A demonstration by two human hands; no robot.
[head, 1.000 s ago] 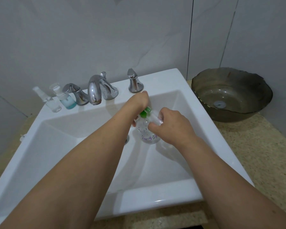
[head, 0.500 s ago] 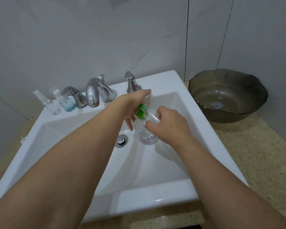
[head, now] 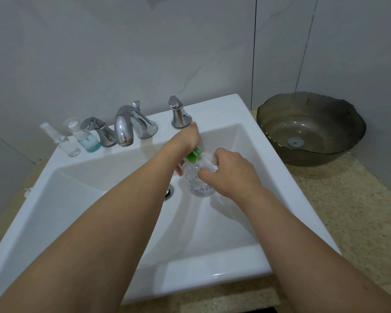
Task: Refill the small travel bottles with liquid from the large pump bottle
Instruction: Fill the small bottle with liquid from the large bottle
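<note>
A: What is seen at the far left of the sink (head: 215,271)?

B: Two small travel bottles are stood on the back ledge. A clear spray bottle (head: 64,144) is placed furthest left, and a small bottle with blue liquid (head: 87,141) is set just beside it, touching or nearly so.

A: And next along?

B: A chrome left tap handle (head: 99,132), a curved spout (head: 124,126) and a right tap handle (head: 178,115) are lined up on the same ledge. A drain (head: 169,192) is partly seen in the basin below, beside the left forearm.

A: Where is the large pump bottle (head: 198,182)?

B: It is held over the middle of the basin, tilted, with its green pump head (head: 195,154) at the top. Purple writing is shown on its clear body.

A: How is it gripped?

B: The left hand (head: 186,141) is laid over the pump head from behind; its fingers are curled down around the neck, though how tightly cannot be told. The right hand (head: 231,172) is clamped on a clear small bottle (head: 210,164), which is pressed against the pump bottle's shoulder.

A: Anything further right?

B: A dark glass bowl (head: 312,129) is set on the speckled counter (head: 348,211), well apart from the hands.
</note>
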